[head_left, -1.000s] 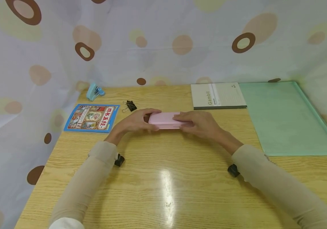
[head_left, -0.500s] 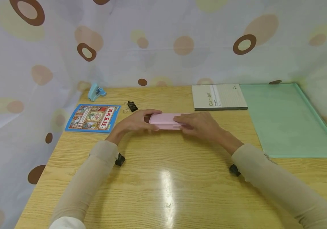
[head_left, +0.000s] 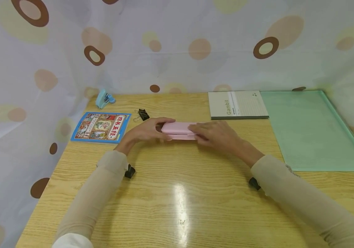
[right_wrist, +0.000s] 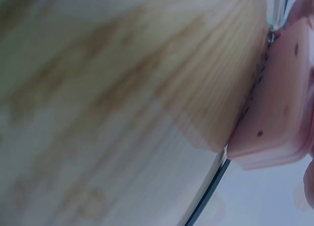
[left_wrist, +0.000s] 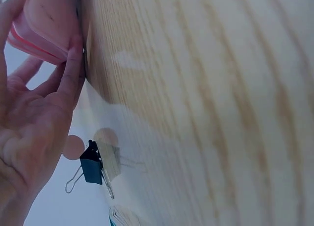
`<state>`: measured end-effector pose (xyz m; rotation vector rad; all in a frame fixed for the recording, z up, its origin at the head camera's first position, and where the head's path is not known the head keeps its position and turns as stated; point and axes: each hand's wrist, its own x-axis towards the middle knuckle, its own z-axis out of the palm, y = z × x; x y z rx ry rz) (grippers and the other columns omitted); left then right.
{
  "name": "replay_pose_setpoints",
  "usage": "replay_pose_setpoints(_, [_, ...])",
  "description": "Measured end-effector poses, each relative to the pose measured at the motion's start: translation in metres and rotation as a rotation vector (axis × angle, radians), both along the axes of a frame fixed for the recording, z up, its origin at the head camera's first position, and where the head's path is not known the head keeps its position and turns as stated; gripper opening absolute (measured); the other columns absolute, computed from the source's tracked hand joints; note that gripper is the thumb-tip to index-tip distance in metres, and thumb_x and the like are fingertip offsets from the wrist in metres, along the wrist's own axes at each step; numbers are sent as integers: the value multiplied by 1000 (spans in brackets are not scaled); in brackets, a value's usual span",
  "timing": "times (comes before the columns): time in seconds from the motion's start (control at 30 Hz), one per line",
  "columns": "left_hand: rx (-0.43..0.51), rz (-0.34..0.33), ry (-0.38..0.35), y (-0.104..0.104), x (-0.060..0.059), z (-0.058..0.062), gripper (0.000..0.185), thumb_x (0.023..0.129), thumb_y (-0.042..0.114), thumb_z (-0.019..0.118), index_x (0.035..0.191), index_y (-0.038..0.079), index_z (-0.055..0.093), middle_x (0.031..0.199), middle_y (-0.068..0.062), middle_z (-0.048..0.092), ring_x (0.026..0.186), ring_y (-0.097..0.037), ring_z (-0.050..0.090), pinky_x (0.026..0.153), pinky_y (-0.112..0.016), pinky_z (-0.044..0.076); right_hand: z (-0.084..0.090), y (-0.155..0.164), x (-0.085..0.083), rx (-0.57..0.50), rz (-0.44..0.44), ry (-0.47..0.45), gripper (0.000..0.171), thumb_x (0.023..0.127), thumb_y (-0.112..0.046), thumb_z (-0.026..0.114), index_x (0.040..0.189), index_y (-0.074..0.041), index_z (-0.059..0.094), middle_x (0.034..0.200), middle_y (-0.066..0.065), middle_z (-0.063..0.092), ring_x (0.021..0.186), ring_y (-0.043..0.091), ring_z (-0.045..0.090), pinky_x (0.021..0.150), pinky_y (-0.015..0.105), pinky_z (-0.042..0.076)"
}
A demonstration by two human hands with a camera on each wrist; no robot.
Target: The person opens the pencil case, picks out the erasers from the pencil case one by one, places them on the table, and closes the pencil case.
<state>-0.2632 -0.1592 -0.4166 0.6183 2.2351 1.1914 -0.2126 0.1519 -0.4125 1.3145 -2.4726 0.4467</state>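
Observation:
A pink rectangular case with rounded corners lies lengthwise on the wooden table, between both hands. My left hand grips its left end, thumb at the near side and fingers curled behind. At the right end, my right hand pinches the lid, fingers on top and thumb at the front edge. A thin dark gap shows along the front between lid and base. The left wrist view has the case at the fingertips of the left hand. In the right wrist view, the case's underside shows small dark marks; most of the hand is out of frame.
A black binder clip lies just behind the left hand. Farther left are a blue-bordered book and a light-blue hole-punch-like tool. A Gambit notebook and a pale green tray-like sheet occupy the back right.
The lid's front edge has risen slightly, and a dark gap now shows under it. Both hands keep their hold in nearly the same place.

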Motion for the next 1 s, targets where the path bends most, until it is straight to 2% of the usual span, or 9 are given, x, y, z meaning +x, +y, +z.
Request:
replay_pose_setpoints(0.13, [-19, -26, 6, 3, 0, 0, 88, 84, 26, 89, 159, 17, 44, 146, -5, 53, 124, -23, 56, 105, -41, 46, 2, 10, -2, 32, -78, -181, 40, 103, -32, 67, 139, -17, 68, 136, 4, 69, 123, 25, 67, 101, 47, 53])
replay_pose_setpoints(0.2, [-29, -38, 9, 4, 1, 1, 93, 82, 27, 91, 160, 18, 40, 146, -5, 52, 124, -23, 56, 105, -42, 47, 6, 17, -4, 33, -127, -261, 40, 104, -36, 66, 140, -19, 69, 136, 2, 69, 124, 25, 65, 105, 48, 50])
replay_pose_setpoints(0.37, [-75, -39, 43, 4, 4, 3, 105, 78, 31, 94, 163, 23, 32, 141, -5, 54, 110, -25, 58, 96, -45, 49, 14, 36, -11, -27, -204, -315, 35, 103, -28, 68, 135, -14, 71, 127, 8, 73, 111, 27, 69, 94, 50, 54])
replay_pose_setpoints(0.47, [-66, -37, 75, 4, 6, 1, 110, 75, 30, 96, 163, 23, 30, 142, -3, 54, 115, -22, 58, 101, -43, 48, 19, 47, -15, -119, -251, -387, 32, 104, -21, 67, 134, -12, 72, 126, 10, 74, 111, 29, 70, 93, 51, 55])
replay_pose_setpoints(0.6, [41, -58, 66, 7, 9, -6, 111, 74, 15, 96, 160, 17, 26, 147, -5, 50, 131, -21, 54, 114, -40, 42, 23, 53, -22, -213, -277, -464, 30, 105, -21, 64, 131, -10, 73, 124, 11, 74, 113, 30, 70, 93, 51, 55])
replay_pose_setpoints(0.7, [74, -72, 65, 10, 10, -12, 108, 74, 10, 96, 155, 14, 24, 144, -8, 49, 129, -23, 55, 112, -39, 45, 25, 55, -26, -247, -273, -486, 30, 106, -22, 61, 130, -8, 73, 119, 14, 75, 108, 32, 72, 89, 51, 56])
replay_pose_setpoints(0.8, [60, -63, 77, 10, 11, -15, 109, 75, 11, 96, 155, 12, 21, 141, -10, 50, 125, -24, 58, 108, -39, 49, 26, 57, -33, -278, -294, -527, 33, 109, -24, 56, 133, -9, 72, 122, 15, 74, 110, 32, 70, 90, 52, 55])
replay_pose_setpoints(0.87, [66, -44, 60, 9, 13, -15, 114, 76, 11, 95, 159, 13, 16, 142, -12, 49, 126, -27, 58, 108, -41, 49, 26, 58, -38, -306, -313, -569, 35, 111, -26, 52, 136, -10, 69, 125, 16, 72, 109, 33, 70, 89, 52, 54])
replay_pose_setpoints(1.0, [23, 3, 34, 4, 18, -13, 130, 82, 17, 91, 167, 22, -6, 153, -13, 38, 136, -30, 50, 116, -46, 41, 20, 57, -50, -402, -378, -653, 40, 113, -25, 45, 144, -8, 62, 129, 20, 69, 107, 35, 70, 90, 50, 57])
